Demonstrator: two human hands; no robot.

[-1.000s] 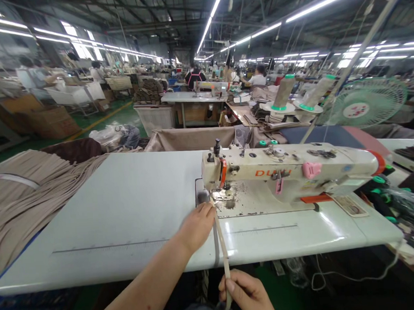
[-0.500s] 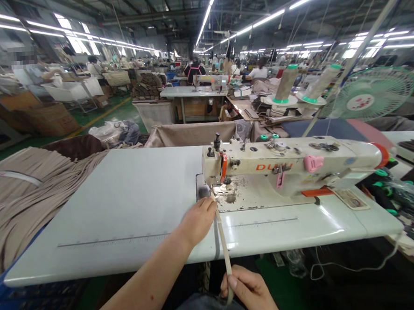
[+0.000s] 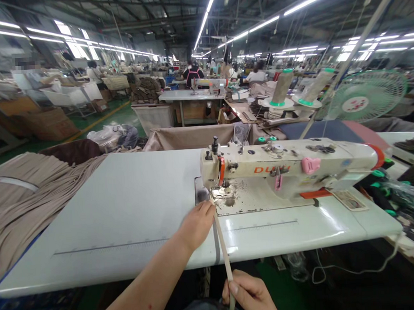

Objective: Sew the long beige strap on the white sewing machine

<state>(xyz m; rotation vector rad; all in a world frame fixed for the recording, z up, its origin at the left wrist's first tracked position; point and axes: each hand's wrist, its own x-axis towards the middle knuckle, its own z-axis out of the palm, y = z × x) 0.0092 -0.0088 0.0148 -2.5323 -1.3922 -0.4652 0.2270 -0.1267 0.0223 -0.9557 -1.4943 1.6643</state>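
A narrow beige strap (image 3: pixel 223 245) runs from the presser foot of a cream sewing machine (image 3: pixel 285 169) back over the front edge of the white table (image 3: pixel 126 211). My left hand (image 3: pixel 196 224) rests on the table beside the needle area, fingers curled and pressing the strap's far end. My right hand (image 3: pixel 249 295) is below the table edge, pinching the strap's near end between thumb and fingers, holding it taut.
A heap of beige straps (image 3: pixel 23 199) lies at the table's left. Thread cones (image 3: pixel 282 87) and a green fan (image 3: pixel 365 99) stand behind the machine. A fabric bin (image 3: pixel 192 137) is beyond the table. Other workers sit at distant tables.
Both hands keep their grip on the strap; my head view has shifted slightly. Hardly anything else has moved.
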